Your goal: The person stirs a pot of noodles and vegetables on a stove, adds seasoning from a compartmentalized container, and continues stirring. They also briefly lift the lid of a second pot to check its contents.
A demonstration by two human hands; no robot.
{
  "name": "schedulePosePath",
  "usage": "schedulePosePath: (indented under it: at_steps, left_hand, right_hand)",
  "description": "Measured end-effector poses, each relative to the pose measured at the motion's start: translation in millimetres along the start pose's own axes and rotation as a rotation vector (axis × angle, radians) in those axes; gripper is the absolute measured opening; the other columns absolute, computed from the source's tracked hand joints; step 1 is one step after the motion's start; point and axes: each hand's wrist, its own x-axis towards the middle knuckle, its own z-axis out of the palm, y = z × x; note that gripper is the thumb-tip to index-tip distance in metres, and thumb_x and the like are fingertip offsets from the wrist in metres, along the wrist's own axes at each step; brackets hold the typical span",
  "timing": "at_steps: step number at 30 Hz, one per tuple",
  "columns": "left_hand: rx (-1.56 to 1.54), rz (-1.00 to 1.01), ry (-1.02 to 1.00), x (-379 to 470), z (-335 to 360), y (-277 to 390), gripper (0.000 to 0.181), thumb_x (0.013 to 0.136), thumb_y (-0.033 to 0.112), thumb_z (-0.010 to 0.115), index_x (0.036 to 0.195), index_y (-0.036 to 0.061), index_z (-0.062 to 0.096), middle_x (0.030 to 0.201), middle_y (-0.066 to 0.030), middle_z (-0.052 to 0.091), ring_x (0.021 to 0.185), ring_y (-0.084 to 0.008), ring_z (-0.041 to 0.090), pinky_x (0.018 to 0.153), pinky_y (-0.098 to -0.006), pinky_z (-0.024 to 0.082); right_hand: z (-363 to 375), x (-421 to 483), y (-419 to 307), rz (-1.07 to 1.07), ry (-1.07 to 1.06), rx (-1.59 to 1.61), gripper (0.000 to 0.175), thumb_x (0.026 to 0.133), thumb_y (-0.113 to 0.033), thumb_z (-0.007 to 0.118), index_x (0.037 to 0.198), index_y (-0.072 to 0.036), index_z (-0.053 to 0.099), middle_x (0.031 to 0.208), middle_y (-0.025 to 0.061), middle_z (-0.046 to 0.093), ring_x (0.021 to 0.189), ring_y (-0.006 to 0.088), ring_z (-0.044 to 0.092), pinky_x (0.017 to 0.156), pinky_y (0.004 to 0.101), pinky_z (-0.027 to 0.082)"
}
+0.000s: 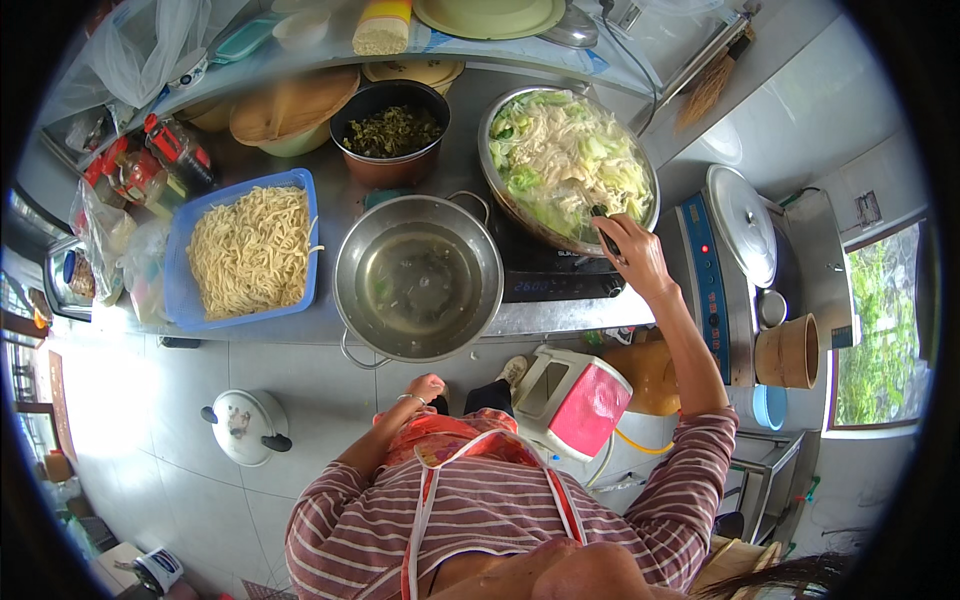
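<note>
My right hand (632, 251) is closed around the black handle (604, 229) of a utensil whose far end is hidden in the food. That food, pale noodles with green cabbage leaves (574, 157), fills a wide metal pan (491, 176) on an induction cooker (555, 285). A little steam hangs over it. At my waist, in front of the red apron, my left hand (427, 386) is curled with nothing visible in it. Between the hands stands a two-handled steel pot (345, 289) with cloudy liquid (424, 274) inside. Left of it, a blue plastic basket (240, 322) holds flat noodles (251, 251).
Behind the steel pot is a dark pot (386, 171) of chopped greens. Sauce bottles (176, 154) crowd the left back, under a shelf (300, 71). A pink-and-white stool (592, 405) and a lidded pot (247, 427) stand on the floor. A second cooker (705, 277) is at right.
</note>
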Motion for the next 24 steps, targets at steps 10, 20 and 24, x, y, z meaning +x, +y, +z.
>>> schedulePosePath:
  at_steps: [10,20,24]
  left_hand:
    - [-0.020,0.060,0.017,-1,-2,-8,0.027,0.087,0.023,0.069,0.109,0.0072,0.070,0.087,-0.0034,0.072,0.071,-0.0119,0.066,0.061,-0.0283,0.054]
    - [-0.009,0.068,0.034,12,6,-21,0.026,0.083,0.029,0.066,0.103,0.0136,0.073,0.087,-0.0079,0.075,0.072,-0.0204,0.071,0.067,-0.0356,0.057]
    - [-0.033,0.028,0.027,12,8,-19,0.027,0.083,0.029,0.066,0.103,0.0137,0.073,0.085,-0.0078,0.075,0.070,-0.0196,0.070,0.065,-0.0356,0.057]
  right_hand:
    - [-13,28,13,0.271,0.110,0.235,0.027,0.090,-0.009,0.069,0.117,-0.009,0.070,0.106,0.0103,0.073,0.085,0.0223,0.072,0.073,0.0338,0.056]
    - [-86,24,15,0.477,0.218,0.441,0.024,0.090,-0.006,0.070,0.113,-0.003,0.072,0.102,0.0061,0.072,0.092,0.0110,0.064,0.083,0.0261,0.050]
    - [-116,20,9,0.472,0.263,0.386,0.026,0.090,-0.004,0.068,0.115,-0.004,0.072,0.106,0.0064,0.071,0.093,0.0137,0.066,0.085,0.0270,0.051]
